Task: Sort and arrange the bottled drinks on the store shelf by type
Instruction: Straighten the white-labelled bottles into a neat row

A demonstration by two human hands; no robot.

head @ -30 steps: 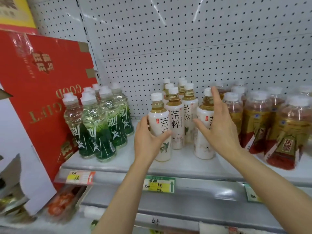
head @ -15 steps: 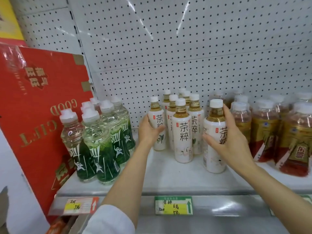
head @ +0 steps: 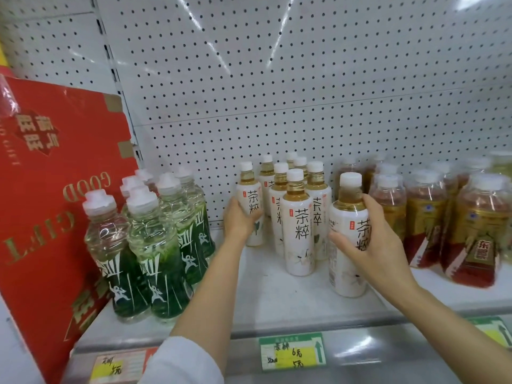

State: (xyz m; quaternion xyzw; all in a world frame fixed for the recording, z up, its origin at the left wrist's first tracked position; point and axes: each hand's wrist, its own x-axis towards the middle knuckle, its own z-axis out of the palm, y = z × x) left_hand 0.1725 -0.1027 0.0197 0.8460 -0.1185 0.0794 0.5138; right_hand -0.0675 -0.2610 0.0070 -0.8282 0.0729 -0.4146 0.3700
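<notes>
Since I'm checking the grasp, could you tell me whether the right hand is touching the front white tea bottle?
Touching: the head view shows the right hand wrapped around the front white tea bottle, fingers pressed on its label.

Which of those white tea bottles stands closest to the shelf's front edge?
The white tea bottle gripped by the right hand; it stands forward of the rest.

Clear glossy plastic is seen in the green-labelled bottles (head: pixel 144 261). Matt white sleeves cover the tea bottles (head: pixel 299 228); shiny film wraps the red-and-gold bottles (head: pixel 471 239). The perforated back panel (head: pixel 277 79) looks painted metal, the red box (head: pixel 47 189) smooth cardboard.
</notes>
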